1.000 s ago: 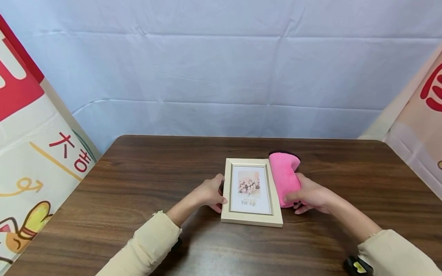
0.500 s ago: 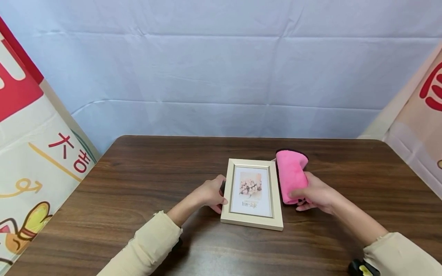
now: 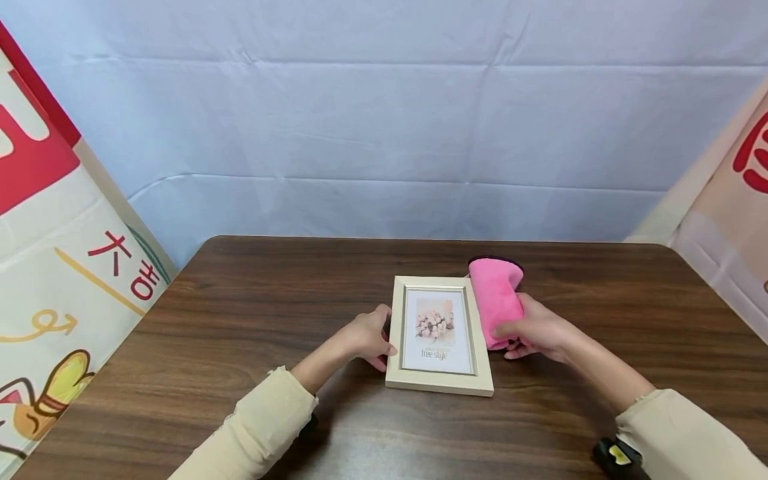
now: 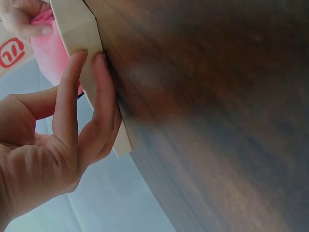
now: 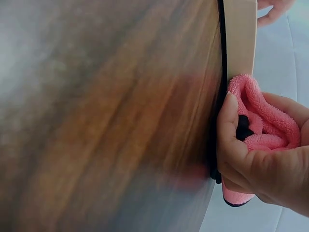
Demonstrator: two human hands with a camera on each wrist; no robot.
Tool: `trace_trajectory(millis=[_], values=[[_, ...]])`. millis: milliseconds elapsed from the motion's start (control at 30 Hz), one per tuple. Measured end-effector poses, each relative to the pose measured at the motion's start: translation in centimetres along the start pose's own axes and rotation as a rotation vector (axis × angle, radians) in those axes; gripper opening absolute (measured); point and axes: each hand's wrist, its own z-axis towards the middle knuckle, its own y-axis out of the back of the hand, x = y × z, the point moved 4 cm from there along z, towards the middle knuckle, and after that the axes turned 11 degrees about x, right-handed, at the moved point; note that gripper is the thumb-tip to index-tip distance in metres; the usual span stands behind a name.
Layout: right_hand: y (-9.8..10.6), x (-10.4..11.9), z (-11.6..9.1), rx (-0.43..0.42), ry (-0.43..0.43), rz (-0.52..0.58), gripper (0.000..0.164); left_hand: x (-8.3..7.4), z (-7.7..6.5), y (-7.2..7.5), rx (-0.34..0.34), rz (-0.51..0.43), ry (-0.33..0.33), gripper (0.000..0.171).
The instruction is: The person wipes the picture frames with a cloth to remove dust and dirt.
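Note:
A cream picture frame point(image 3: 441, 382) lies face up on the table, its insert showing pink flowers and the words "free style". My left hand point(image 3: 365, 335) holds it at the left edge; in the left wrist view, fingertips point(image 4: 78, 57) press against the frame's side point(image 4: 79, 34). My right hand point(image 3: 543, 330) grips a folded, fuzzy pink cloth point(image 3: 495, 293) with black trim along the frame's right edge. The right wrist view has the bunched cloth point(image 5: 265, 121) between thumb and fingers, touching the frame's side point(image 5: 240, 43). The cloth hides part of that edge.
The dark wood table point(image 3: 270, 280) spreads around the hands. A pale blue sheet point(image 3: 372, 133) hangs behind it. Printed banners stand at the left point(image 3: 60, 253) and right point(image 3: 726, 247). A black wrist device point(image 3: 615, 457) sits by the right sleeve.
The right hand and cloth shifted right, away from the frame, then came back left against its edge, now slightly farther back. The frame turned very slightly; the left hand stayed in place.

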Motion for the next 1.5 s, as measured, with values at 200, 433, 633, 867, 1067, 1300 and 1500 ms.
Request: trace_trajectory(millis=[200,433,633,867,1067,1300,1500], values=[[0.4,0.1,0.5,-0.01,0.017,-0.009,0.063,0.1,0.2,0.1,-0.012,-0.032,-0.005,0.052],[0.3,-0.1,-0.6,0.007,-0.007,0.001,0.07,0.1,0.1,0.2,-0.012,-0.017,0.002,0.052],[-0.6,-0.6,-2.4,0.048,-0.019,0.005,0.073,0.1,0.1,0.3,-0.006,-0.01,0.007,0.053],[-2.3,-1.1,-3.9,0.081,-0.022,-0.002,0.073,0.2,0.1,0.2,-0.012,-0.027,0.01,0.055],[-3.0,-1.2,-3.9,0.085,-0.013,-0.006,0.073,0.4,0.2,0.2,-0.014,-0.037,0.011,0.058],[-1.9,-0.6,-2.5,0.06,-0.023,0.01,0.074,0.3,0.1,0.2,-0.014,-0.043,-0.004,0.06],[-0.3,0.1,-0.3,0.045,-0.04,0.015,0.07,0.3,0.1,0.1,-0.004,-0.037,-0.009,0.054]])
